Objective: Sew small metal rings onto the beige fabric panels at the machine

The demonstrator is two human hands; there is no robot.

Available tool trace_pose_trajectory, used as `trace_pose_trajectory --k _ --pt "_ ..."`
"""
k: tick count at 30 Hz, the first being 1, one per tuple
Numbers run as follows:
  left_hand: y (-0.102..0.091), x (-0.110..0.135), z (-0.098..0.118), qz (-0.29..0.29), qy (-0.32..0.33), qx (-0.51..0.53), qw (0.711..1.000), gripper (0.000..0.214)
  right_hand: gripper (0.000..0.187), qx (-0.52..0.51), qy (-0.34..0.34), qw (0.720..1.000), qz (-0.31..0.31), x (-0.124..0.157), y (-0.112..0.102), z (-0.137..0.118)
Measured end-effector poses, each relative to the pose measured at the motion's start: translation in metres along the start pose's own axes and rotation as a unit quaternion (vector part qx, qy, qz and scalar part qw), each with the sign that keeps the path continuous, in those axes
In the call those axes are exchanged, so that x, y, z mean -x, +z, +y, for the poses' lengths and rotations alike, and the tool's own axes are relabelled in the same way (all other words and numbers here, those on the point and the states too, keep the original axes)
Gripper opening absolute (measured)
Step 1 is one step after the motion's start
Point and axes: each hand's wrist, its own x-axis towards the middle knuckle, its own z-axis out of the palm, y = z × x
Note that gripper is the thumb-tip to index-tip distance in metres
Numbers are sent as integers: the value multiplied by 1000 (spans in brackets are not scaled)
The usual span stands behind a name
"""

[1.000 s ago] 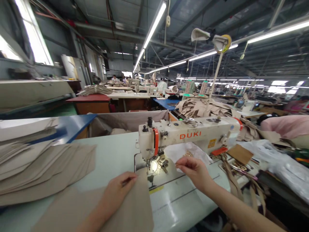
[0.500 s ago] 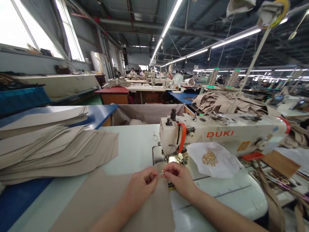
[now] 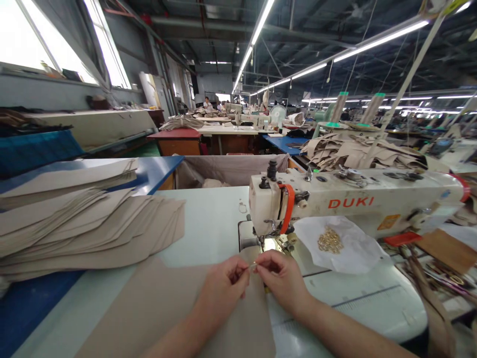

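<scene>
My left hand (image 3: 223, 286) and my right hand (image 3: 283, 276) meet just in front of the sewing machine's needle area. Both are closed in a pinch, fingertips almost touching, on a small pale piece with a metallic glint (image 3: 252, 266); its exact shape is mostly hidden by the fingers. Under my hands lies a large beige fabric panel (image 3: 164, 293), its narrow upper end reaching the machine's plate. The white sewing machine (image 3: 316, 211), marked DUKI, stands to the right. By its arm, a white sheet (image 3: 357, 261) carries a pile of small gold-coloured metal rings (image 3: 330, 240).
Stacked beige panels (image 3: 93, 233) lie at the left, partly over a blue table (image 3: 48, 308). A cloth-lined bin (image 3: 238, 166) sits behind the worktable. At the right are a red tray (image 3: 402, 239), a brown piece (image 3: 447, 250) and straps. More fabric (image 3: 365, 149) is heaped behind the machine.
The view has shifted slightly, so the machine and ring pile appear a little farther right. My hands keep the same pinch on the small piece, almost in place over the panel.
</scene>
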Motion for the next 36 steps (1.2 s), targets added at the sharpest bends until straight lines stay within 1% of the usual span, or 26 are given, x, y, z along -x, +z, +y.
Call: trace_pose_trajectory --k 3,5,7,9,10,12,14,16,19,21,23,24,27,32,34,36 --pt "2 3 -5 -11 55 -48 997 19 11 76 -73 994 11 2 0 -4" --pt "3 3 -8 -24 51 -25 998 19 11 91 -88 992 -5 4 -1 -8" --pt "2 2 -10 -40 20 44 998 19 13 66 -79 994 -40 6 -2 -11" --pt "2 0 -10 -59 -9 134 989 15 13 10 -51 996 -70 6 -3 -11" --pt "1 -1 -10 -69 -19 176 982 15 12 -28 -28 996 -75 6 -4 -9" --pt "1 -4 -10 -86 -33 243 966 21 11 -98 34 992 -76 5 -5 -5" --pt "0 -5 -8 -102 -44 278 954 30 19 -142 94 983 -75 4 -6 -1" --pt "-3 -4 -5 -122 -55 287 948 36 26 -163 131 975 -80 2 -7 0" --pt "-8 -3 0 -132 -84 310 938 40 31 -214 162 960 -76 0 -8 -4" --pt "-12 -3 3 -131 -114 347 922 44 31 -255 179 948 -67 0 -8 -9" --pt "-14 -3 4 -144 -129 369 909 43 30 -278 182 941 -60 -1 -7 -13" --pt "-14 -3 4 -155 -130 369 907 41 30 -280 178 941 -60 -1 -7 -14" --pt "-13 -4 4 -160 -122 351 914 36 30 -265 164 948 -64 -1 -5 -14" --pt "-14 -6 9 -153 -118 282 940 28 30 -239 146 956 -82 1 -2 -6" --pt "-14 -5 11 -149 -108 254 950 25 28 -235 130 958 -99 3 -1 -4" --pt "-14 -4 10 -134 -89 229 960 21 23 -209 101 967 -103 8 -2 -6"
